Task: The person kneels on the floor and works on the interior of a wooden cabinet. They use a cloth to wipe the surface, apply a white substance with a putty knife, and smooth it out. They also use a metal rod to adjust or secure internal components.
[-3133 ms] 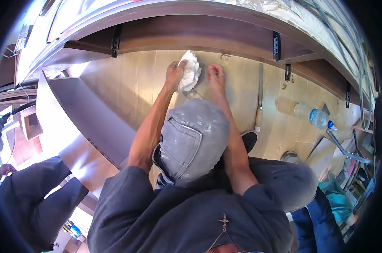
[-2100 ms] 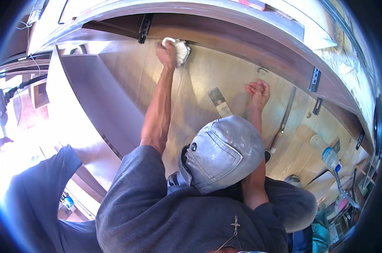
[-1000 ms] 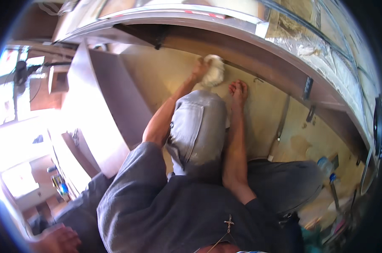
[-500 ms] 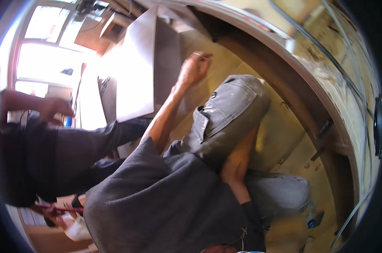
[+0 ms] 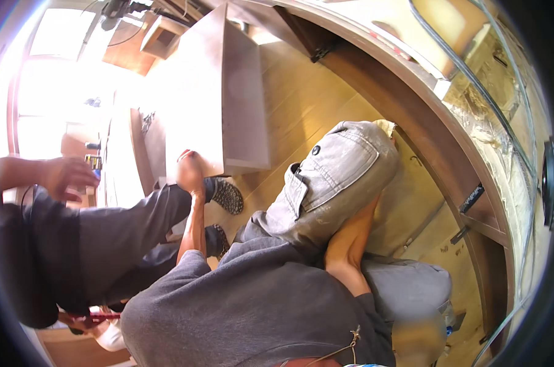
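Observation:
My left hand (image 5: 190, 172) is at the near corner of a large pale board unit (image 5: 245, 104), overlapping its bright face. Motion blurs the hand, so its finger pose and any contact are unclear. My right forearm (image 5: 350, 241) passes behind my raised knee in grey work trousers (image 5: 341, 165), which hides most of that hand. A pale yellowish scrap (image 5: 385, 127) shows at the knee's far side, beside a long dark brown wooden frame (image 5: 433, 140); whether my right hand touches either is hidden.
At left stands another person in dark trousers (image 5: 115, 226) and patterned shoes (image 5: 229, 197), one hand (image 5: 63, 177) held out. Cables (image 5: 473, 79) hang at right. Black metal fittings (image 5: 471, 197) sit on the brown frame. A further person is partly visible lower left.
My left hand has come back and left from above the floor to the pale unit's near corner. The view has shifted slightly. My right arm stays behind the knee.

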{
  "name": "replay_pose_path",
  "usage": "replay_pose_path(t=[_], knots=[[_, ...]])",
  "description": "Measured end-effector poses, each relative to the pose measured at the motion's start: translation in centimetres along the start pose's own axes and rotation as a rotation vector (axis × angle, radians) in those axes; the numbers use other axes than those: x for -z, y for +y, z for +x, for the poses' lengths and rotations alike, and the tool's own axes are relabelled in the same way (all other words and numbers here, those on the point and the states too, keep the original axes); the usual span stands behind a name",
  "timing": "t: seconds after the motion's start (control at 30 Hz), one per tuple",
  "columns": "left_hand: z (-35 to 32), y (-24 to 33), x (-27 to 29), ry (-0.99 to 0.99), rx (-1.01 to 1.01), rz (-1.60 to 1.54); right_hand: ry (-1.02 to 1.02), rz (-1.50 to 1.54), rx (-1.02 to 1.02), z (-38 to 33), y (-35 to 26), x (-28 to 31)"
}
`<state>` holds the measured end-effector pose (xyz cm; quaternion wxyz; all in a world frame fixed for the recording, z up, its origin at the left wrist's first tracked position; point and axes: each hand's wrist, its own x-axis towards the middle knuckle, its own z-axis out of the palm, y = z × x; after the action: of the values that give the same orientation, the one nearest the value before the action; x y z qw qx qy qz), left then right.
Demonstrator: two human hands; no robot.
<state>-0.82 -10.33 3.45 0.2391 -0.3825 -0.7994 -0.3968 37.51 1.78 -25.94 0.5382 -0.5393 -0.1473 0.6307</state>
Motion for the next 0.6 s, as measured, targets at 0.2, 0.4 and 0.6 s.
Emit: replay_pose_path(t=[0.2, 0.4, 0.6], knots=[[-3.6, 3.4, -0.1, 0.016, -0.093, 0.057, 0.032, -0.042, 0.009, 0.2, -0.6, -0.1], [-5.2, 5.9, -1.8, 0.006, -0.155, 0.039, 0.051, -0.065, 0.03, 1.1, -1.4, -0.2], [-4.4, 9.2, -2.9, 0.045, -0.173, 0.036, 0.051, -0.045, 0.019, 0.3, -0.7, -1.4]])
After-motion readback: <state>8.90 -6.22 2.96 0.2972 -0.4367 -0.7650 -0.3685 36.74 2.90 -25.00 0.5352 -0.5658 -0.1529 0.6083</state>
